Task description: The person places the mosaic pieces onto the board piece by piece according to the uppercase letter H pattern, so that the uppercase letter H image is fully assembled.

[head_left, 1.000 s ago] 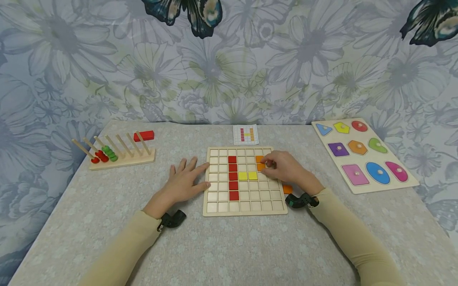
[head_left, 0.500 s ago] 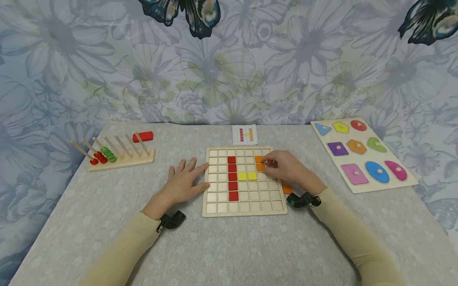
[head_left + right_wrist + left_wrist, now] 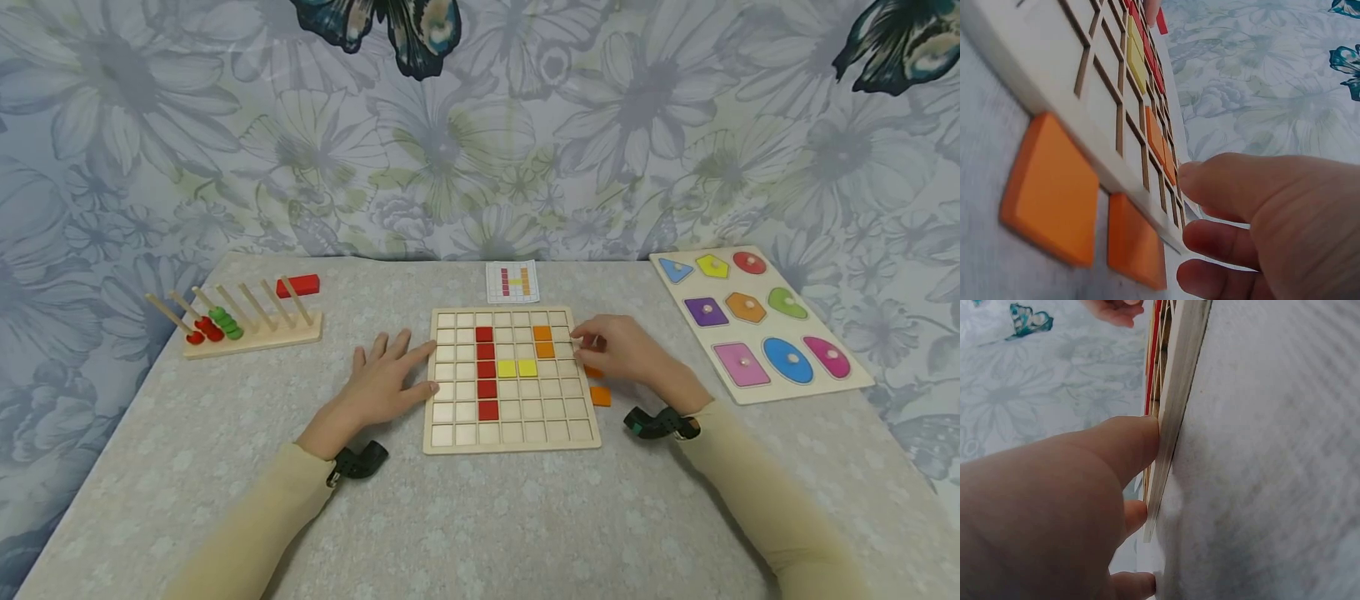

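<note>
A wooden grid board (image 3: 510, 410) lies mid-table, holding a column of red tiles (image 3: 486, 370), two yellow tiles (image 3: 527, 367) and two orange tiles (image 3: 544, 350). My left hand (image 3: 381, 387) is spread flat, thumb and index finger touching the board's left edge; the left wrist view shows the thumb (image 3: 1132, 444) against the rim. Beside the board's right edge hovers my right hand (image 3: 626, 354), fingers loosely bent with nothing between them. Two loose orange tiles lie next to that edge, a nearer one (image 3: 1054, 194) and a farther one (image 3: 1135, 244), the latter partly under the hand in the head view.
A pattern card (image 3: 512, 282) lies behind the board. To the left stands a wooden peg rack (image 3: 262, 337) with red and green beads, a red block (image 3: 298, 286) behind it. A knobbed shape puzzle (image 3: 731, 325) lies at right. A floral cloth hangs behind the table.
My right hand has moved right, away from the orange tiles in the grid to just outside the board's right edge, uncovering the grid's right columns. My left hand stays in place.
</note>
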Demonstrator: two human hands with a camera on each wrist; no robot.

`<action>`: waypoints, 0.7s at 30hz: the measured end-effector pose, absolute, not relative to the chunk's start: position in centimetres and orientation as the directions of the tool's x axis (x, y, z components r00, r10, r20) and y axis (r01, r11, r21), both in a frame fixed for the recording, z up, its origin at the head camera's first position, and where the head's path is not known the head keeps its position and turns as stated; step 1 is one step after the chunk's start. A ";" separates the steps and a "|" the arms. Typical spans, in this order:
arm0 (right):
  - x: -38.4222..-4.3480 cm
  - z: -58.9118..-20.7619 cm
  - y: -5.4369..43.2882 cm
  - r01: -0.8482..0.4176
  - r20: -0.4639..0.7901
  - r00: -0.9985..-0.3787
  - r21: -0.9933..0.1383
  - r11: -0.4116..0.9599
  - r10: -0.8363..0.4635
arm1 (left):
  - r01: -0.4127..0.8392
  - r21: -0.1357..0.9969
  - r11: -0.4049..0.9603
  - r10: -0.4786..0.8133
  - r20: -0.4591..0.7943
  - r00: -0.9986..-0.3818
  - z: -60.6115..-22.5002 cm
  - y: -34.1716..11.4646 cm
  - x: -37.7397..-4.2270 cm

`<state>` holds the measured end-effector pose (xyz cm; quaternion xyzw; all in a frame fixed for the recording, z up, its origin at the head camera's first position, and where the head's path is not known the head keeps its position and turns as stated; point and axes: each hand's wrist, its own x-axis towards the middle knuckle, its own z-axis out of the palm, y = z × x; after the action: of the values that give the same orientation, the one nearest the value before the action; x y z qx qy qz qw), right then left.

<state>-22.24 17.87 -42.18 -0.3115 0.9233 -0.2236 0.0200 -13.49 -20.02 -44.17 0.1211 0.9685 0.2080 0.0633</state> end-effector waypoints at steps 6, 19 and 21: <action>-22.0 -42.3 19.0 -0.555 0.097 -0.817 -0.404 0.727 -0.569 | 0.204 0.419 0.885 0.259 -0.078 -0.963 -44.2 -20.1 -13.6; -21.7 -42.9 20.8 -0.525 0.084 -0.834 -0.425 0.737 -0.545 | 0.210 0.416 0.885 0.266 -0.079 -0.961 -43.9 -20.2 -13.5; -21.8 -43.0 20.9 -0.526 0.087 -0.836 -0.413 0.743 -0.542 | 0.214 0.413 0.885 0.268 -0.077 -0.960 -44.0 -20.1 -13.5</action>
<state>-21.78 20.90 -43.02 -0.2861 0.9335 -0.2155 0.0193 -13.53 -20.13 -43.99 0.1246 0.9686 0.2049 0.0659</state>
